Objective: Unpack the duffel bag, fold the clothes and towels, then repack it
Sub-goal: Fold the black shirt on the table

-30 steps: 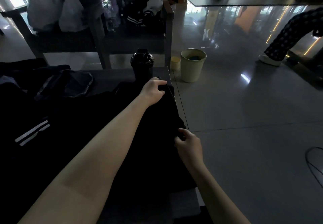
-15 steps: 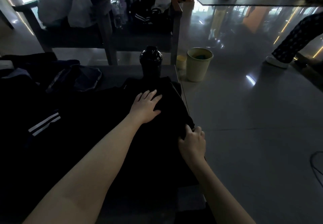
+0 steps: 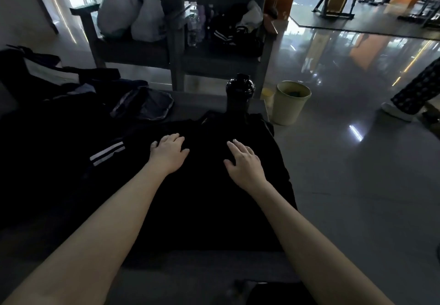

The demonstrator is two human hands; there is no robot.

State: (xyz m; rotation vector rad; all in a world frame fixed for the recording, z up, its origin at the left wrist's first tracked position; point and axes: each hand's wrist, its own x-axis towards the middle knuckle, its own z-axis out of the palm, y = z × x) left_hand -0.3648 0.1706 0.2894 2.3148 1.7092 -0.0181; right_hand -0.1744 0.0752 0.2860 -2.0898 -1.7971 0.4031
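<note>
Palms down, left hand [image 3: 169, 154] and right hand [image 3: 245, 164] rest flat, unclenched, on black garment [image 3: 207, 209].

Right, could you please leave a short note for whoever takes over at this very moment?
Left hand: open, flat on the black garment.
Right hand: open, flat on it too.
The black garment lies spread on the bench, before the black bottle; a striped garment lies to its left.
Done: clothes are out.
Left: fold this piece and the others, then repack. I cannot make out the duffel bag.
</note>
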